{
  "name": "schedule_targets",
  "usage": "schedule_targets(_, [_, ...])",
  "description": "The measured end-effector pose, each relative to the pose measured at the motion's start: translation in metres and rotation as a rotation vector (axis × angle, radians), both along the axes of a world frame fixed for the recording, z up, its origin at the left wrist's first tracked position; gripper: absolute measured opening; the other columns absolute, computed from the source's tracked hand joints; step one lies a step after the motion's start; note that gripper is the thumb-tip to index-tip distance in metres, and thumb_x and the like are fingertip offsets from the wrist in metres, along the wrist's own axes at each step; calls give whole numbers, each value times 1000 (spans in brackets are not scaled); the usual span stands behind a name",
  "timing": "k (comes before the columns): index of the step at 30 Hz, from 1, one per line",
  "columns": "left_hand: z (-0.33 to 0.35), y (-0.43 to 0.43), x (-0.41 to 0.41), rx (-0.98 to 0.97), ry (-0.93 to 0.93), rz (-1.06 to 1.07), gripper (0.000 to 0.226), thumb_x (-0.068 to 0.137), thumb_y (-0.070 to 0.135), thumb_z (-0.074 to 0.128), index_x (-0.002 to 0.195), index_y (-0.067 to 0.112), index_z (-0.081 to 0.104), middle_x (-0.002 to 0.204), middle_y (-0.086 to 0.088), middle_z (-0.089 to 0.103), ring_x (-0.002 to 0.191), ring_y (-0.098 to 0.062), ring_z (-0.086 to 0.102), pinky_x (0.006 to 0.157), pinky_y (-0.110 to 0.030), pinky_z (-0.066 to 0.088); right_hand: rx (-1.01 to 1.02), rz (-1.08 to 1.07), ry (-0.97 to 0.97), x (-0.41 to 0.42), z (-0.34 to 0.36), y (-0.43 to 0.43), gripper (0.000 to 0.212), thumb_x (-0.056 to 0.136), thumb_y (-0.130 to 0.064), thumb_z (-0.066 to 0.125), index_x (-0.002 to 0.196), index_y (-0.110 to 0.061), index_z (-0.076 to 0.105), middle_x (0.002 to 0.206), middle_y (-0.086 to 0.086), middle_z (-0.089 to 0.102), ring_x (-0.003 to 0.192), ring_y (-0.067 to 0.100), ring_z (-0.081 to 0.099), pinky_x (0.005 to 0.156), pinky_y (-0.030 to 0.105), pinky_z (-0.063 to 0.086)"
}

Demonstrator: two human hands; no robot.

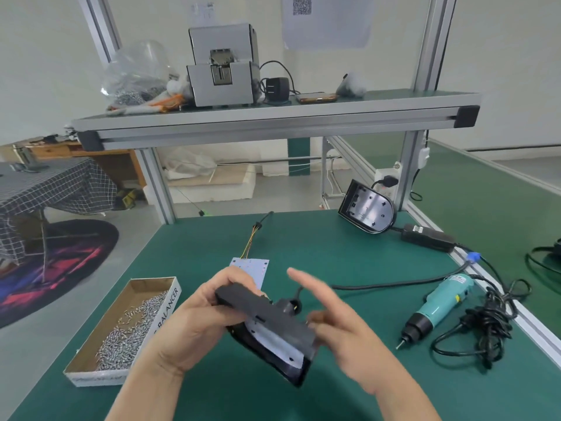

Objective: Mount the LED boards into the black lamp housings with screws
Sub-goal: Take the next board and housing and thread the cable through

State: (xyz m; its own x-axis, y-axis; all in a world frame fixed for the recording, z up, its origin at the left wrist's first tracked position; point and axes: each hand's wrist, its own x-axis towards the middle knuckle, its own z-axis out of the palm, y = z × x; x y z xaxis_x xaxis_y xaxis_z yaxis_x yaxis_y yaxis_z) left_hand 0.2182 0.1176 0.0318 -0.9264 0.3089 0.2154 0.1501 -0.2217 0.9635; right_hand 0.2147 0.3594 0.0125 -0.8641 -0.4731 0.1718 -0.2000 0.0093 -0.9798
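Black housing (pixel 267 317) gripped by left hand (pixel 188 326); right hand (pixel 346 329) spread-fingered beside; screw box (pixel 165 317) left, screwdriver (pixel 437 305) right.

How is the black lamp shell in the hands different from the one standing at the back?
The held housing is gripped by the left hand and tilted above the table, with a white LED board inside. The far housing stands on edge near the frame post, with no board inside. Both are black.

"BALANCER" printed on side of cardboard screw box (pixel 165 319); QR sheet (pixel 326 21) and screwdriver label (pixel 456 280) unreadable.
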Motion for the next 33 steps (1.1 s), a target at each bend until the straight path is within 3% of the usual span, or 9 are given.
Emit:
schedule_targets(4, [-5,-1,-11,103,-58,-31,27,64,16,82,85,13,64,95,-23,66,97,-33,62,81,-39,53,179,-84,129,4,-5,-17,44,93,-9,58,119,-45,63,94,4,68,78,25,60,81,40,54])
schedule_targets(8, [-16,-12,-23,238,-117,93,17,63,7,68,79,9,62,93,-17,58,103,-39,48,95,-52,38,137,-55,73,0,0,-12,48,92,-5,58,125,-40,54,102,-6,68,95,12,71,94,31,53])
schedule_targets(14, [-41,-23,-27,442,-164,81,12,78,4,47,81,9,57,92,-20,56,91,-37,63,86,-48,56,291,-148,249,-1,5,-18,23,94,-9,65,103,-31,68,89,-9,66,75,11,71,76,28,57])
schedule_targets(19, [-50,-35,-24,428,-249,142,28,83,-8,43,80,9,66,95,-21,62,93,-34,68,82,-44,58,395,-174,477,3,9,-18,15,101,-21,59,87,-25,63,76,-6,51,69,15,51,64,17,38])
schedule_targets(22, [-37,-37,-23,220,-282,331,46,85,-20,34,90,7,71,108,-25,68,105,-38,66,88,-45,56,386,-219,523,5,13,-22,23,99,-24,61,77,-24,55,73,-6,46,67,16,43,61,18,32])
schedule_targets(25, [4,-42,-13,-191,-38,611,49,90,-18,40,114,15,68,119,-4,71,127,-24,58,110,-36,41,367,-204,485,5,18,-23,27,97,-25,64,73,-24,52,74,-7,49,69,15,46,60,16,32])
schedule_targets(29, [54,-3,20,-1003,499,205,63,87,32,56,147,42,40,144,27,49,139,9,34,119,-14,11,457,-221,572,4,31,-31,22,98,-26,62,77,-23,54,78,-8,51,73,17,49,64,27,40])
schedule_targets(31, [49,24,22,-1308,570,113,60,91,33,49,150,33,34,141,19,49,135,1,36,121,-22,2,477,-179,628,5,38,-35,14,101,-22,55,89,-29,59,88,-20,53,80,13,54,71,31,44])
schedule_targets(33, [47,40,18,-1521,568,204,26,98,31,37,119,21,49,110,8,56,108,-15,46,114,-34,22,538,-181,687,7,42,-36,15,103,-22,48,91,-27,57,85,-19,46,76,15,49,69,30,38])
